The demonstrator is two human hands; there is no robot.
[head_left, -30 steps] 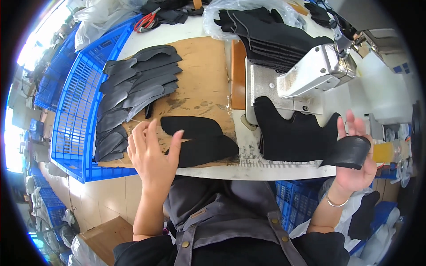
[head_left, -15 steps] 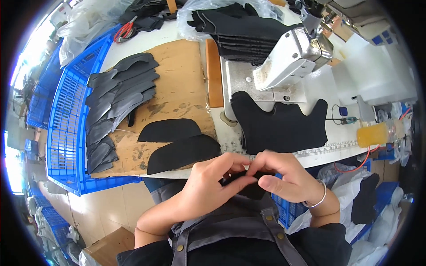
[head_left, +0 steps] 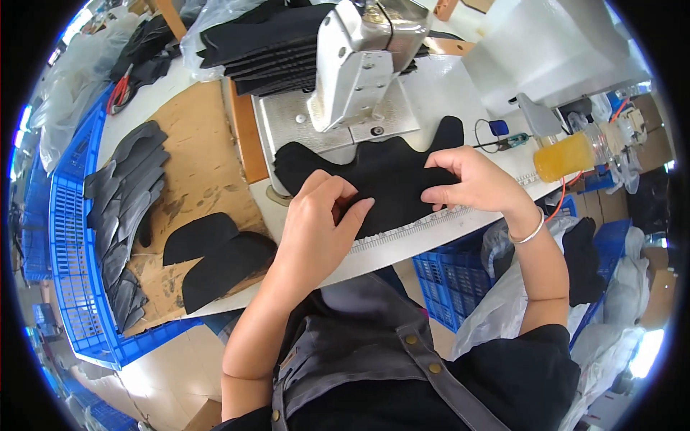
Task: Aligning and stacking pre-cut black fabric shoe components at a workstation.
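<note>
Both my hands are over a large black fabric panel (head_left: 392, 152) with a wavy far edge, lying flat on the sewing table. A smaller black fabric piece (head_left: 402, 190) stretches between them; its outline blends into the panel beneath. My left hand (head_left: 316, 226) grips its left end between thumb and curled fingers. At the other end, my right hand (head_left: 474, 183) pinches it, with a bracelet on that wrist. Left of my left hand, two rounded black pieces, one (head_left: 198, 237) partly overlapped by the other (head_left: 230, 269), lie on a cardboard sheet (head_left: 194, 144).
A white sewing machine (head_left: 356, 79) stands behind the panel, beside stacked black pieces (head_left: 266, 43). A ruler strip (head_left: 417, 226) runs along the table's front edge. Grey-black pieces (head_left: 129, 194) overlap beside a blue crate (head_left: 75, 266). A yellow-filled bottle (head_left: 564, 156) is at right.
My hands have moved forward from my apron, bringing the small black piece onto the large panel, and spread apart. The whole view has shifted and turned.
</note>
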